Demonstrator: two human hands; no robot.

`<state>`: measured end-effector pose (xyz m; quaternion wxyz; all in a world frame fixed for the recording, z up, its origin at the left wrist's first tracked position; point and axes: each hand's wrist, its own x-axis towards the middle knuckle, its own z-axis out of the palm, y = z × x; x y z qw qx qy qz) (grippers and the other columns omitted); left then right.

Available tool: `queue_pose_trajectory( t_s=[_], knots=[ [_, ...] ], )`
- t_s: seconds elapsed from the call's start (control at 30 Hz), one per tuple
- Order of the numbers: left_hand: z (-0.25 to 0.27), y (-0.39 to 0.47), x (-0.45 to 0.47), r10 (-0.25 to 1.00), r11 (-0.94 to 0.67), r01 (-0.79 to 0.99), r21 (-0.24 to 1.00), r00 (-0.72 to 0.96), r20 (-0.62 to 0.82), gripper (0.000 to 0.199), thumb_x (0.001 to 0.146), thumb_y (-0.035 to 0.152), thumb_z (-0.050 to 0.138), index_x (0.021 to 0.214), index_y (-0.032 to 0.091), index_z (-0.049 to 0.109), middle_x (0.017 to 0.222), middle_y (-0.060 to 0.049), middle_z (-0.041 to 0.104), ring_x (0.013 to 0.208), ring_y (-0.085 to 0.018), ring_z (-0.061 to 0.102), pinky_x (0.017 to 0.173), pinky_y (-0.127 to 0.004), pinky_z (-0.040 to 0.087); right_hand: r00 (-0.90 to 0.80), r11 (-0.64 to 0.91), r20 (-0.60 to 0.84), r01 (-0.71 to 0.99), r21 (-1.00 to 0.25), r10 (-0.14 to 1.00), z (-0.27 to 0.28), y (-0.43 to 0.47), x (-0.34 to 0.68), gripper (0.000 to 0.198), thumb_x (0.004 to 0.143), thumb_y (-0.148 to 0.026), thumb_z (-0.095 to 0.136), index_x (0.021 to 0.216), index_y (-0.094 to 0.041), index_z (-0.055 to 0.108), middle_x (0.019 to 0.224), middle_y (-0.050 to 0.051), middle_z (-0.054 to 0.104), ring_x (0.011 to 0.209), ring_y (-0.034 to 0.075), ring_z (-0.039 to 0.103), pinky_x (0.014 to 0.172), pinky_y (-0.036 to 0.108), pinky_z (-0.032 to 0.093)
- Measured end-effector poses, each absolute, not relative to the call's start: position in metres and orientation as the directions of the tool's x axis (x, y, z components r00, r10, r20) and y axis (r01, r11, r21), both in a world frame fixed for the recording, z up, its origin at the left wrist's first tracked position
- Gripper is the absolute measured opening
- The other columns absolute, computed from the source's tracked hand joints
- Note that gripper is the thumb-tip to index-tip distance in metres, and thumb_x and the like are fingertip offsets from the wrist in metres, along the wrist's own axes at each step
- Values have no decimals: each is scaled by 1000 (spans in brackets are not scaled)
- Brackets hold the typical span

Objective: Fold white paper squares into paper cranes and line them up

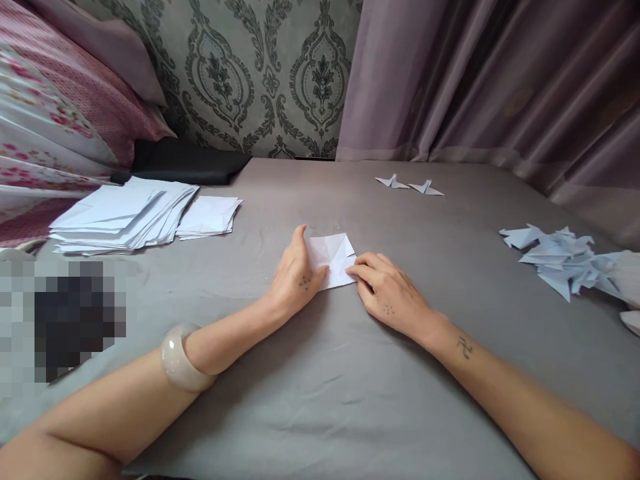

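Note:
A small white sheet of paper (336, 257) with fold creases is held between both hands above the grey cloth, near the middle of the view. My left hand (297, 273) grips its left side, thumb laid over the paper's face and the other fingers behind it. At the right edge, my right hand (387, 287) pinches the paper between thumb and fingertips. Part of the sheet's lower edge is hidden by the fingers. A pale bangle (181, 360) circles the left forearm.
A stack of large white sheets (125, 217) lies left, beside a pile of smaller sheets (210, 217). Two folded paper birds (426, 188) sit at the back. A heap of folded paper pieces (570, 257) is at right. A black flat item (190, 160) lies back left.

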<state>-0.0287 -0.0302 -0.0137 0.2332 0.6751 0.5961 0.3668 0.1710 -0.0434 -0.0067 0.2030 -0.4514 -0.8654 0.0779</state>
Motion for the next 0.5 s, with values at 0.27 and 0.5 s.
queue_pose_trajectory(
  t_s=[0.27,0.5],
  knots=[
    [0,-34,-34,759,-651,706,279,587,283,27,87,45,55,95,21,63,107,-5,67,107,-23,55,103,-47,20,-438,510,262,765,-393,860,-6,-46,174,23,84,-16,51,100,-20,67,103,6,62,96,20,55,83,33,47],
    [9,-36,-32,741,-669,710,218,617,265,20,90,27,48,91,20,66,94,-4,72,93,-20,61,101,-47,22,-388,468,262,754,-461,884,-6,-46,178,15,84,-24,59,95,-20,68,99,5,63,94,19,56,82,31,47]
  ],
)
